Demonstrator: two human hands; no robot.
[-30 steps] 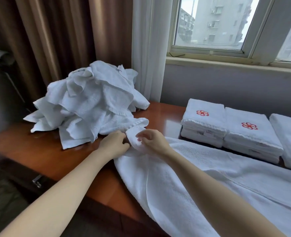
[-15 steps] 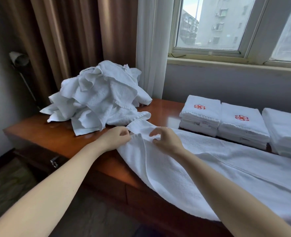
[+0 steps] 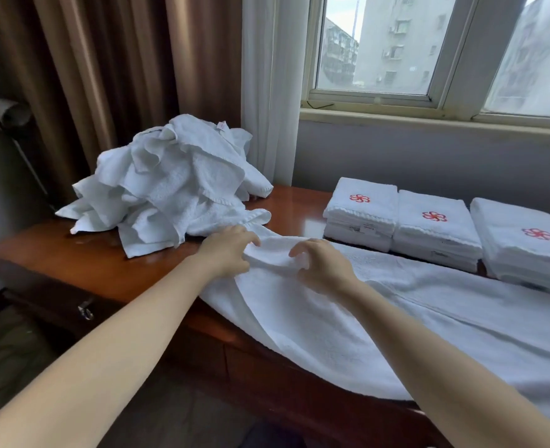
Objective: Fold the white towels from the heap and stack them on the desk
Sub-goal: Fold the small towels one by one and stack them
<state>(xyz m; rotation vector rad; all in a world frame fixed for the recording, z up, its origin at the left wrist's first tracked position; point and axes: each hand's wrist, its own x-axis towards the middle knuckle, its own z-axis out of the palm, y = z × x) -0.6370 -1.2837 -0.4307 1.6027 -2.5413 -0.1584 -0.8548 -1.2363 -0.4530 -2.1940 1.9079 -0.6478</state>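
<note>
Spreading seemed the step in hand, left hand [image 3: 227, 252] and right hand [image 3: 325, 268] each pinching the bunched end of a towel [image 3: 380, 318] on the desk [image 3: 57, 253] beside the heap [image 3: 170, 182]; flattening it probably came next.

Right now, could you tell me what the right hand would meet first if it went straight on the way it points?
Probably the heap of unfolded towels: the right hand points up-left across the bunched towel it grips, though depth is unclear.
</note>
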